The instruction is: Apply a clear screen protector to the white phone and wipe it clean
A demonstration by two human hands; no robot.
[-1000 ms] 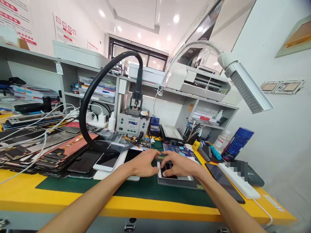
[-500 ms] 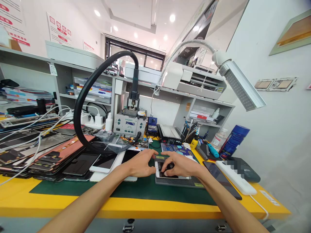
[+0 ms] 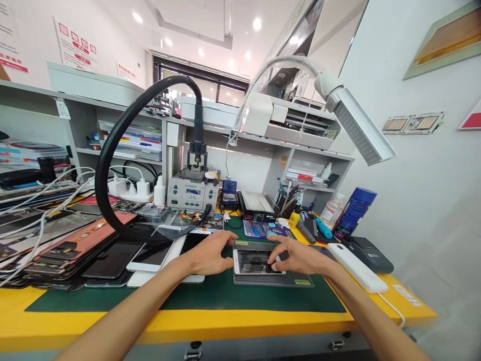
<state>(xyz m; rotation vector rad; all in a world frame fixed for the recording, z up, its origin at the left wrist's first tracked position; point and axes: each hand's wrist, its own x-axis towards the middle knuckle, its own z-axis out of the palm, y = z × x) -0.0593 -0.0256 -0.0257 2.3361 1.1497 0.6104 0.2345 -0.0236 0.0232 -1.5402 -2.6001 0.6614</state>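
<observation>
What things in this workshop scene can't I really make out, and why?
Head view: part of the white phone, covered by the right hand.
Head view: the phone's underside, facing the grey pad.
Head view: whether the left hand touches the phone, too fine to tell.
Head view: the reading on the display of the grey machine, too small.
Head view: the far-left sign, cut off by the left edge.

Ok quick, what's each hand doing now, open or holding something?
Left hand: open, thumb and fingers apart, beside the white-edged phone.
Right hand: fingers curled over the phone's right end; can't tell if it grips anything.
</observation>
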